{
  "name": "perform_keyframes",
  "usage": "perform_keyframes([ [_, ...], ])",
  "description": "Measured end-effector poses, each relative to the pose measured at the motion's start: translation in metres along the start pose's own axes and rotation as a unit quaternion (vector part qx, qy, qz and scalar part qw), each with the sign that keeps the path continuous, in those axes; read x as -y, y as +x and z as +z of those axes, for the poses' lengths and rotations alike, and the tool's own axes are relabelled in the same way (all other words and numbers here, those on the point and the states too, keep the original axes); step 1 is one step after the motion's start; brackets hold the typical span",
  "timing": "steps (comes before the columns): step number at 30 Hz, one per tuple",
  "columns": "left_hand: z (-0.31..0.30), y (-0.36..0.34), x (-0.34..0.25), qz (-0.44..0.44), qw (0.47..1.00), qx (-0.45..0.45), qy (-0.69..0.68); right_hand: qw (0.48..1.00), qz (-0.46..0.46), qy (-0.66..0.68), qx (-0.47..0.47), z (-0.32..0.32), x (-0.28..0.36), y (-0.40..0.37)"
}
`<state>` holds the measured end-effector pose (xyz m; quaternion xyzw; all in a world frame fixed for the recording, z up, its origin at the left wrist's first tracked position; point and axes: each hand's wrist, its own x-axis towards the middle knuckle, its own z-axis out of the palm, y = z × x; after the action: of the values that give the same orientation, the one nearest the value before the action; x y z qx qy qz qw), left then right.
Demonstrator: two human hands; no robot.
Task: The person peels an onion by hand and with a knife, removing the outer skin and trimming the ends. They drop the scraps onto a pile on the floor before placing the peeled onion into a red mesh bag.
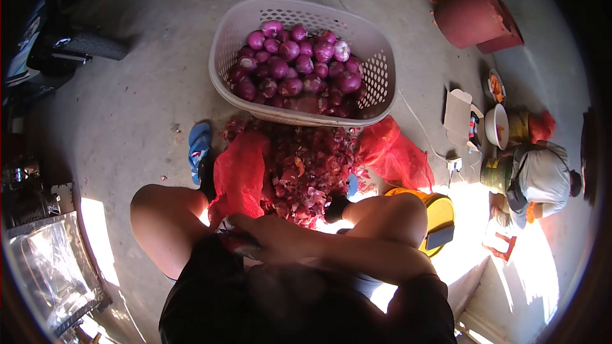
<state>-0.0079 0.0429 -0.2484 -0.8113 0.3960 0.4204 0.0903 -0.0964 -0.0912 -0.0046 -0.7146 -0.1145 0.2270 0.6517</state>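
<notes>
My right hand (277, 239) reaches across my lap, its fingers curled over a dark red onion (240, 244). A small pale glint shows beside the fingertips. My left hand is hidden below the right one and the dark clothing. Between my feet lies a heap of red onion skins (305, 175). One red mesh bag (241, 169) drapes by my left leg, close to the fingers; another red mesh bag (396, 153) lies right of the heap. Beyond the skins stands a light plastic basket (224, 38) holding many peeled purple onions (290, 51).
A yellow bucket (441, 213) with a phone (440, 237) on top stands by my right knee. Farther right, another person (542, 178) bends near bowls (496, 126) and an opened carton (458, 114). A blue flip-flop (199, 146) lies left; red tubs (472, 18) stand at back right.
</notes>
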Motion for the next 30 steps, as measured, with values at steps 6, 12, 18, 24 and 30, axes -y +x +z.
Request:
perform_keyframes([
  [6,0.002,-0.001,0.003,0.003,1.000,0.003,-0.001,0.995,0.079,-0.010,0.051,-0.009,0.010,0.000],
  [12,-0.006,-0.005,0.007,0.004,1.000,0.002,-0.010,0.994,0.064,-0.084,-0.030,-0.022,0.002,-0.001],
  [18,-0.043,-0.010,0.017,0.010,0.999,0.001,-0.053,0.956,0.107,-0.248,-0.117,-0.057,0.006,-0.002],
  [24,-0.113,-0.013,0.004,0.040,0.989,-0.002,-0.139,0.918,0.089,-0.316,-0.223,-0.068,-0.028,0.003],
  [30,-0.139,-0.056,-0.013,0.077,0.956,-0.011,-0.282,0.905,0.143,-0.326,-0.234,-0.078,-0.035,0.007],
])
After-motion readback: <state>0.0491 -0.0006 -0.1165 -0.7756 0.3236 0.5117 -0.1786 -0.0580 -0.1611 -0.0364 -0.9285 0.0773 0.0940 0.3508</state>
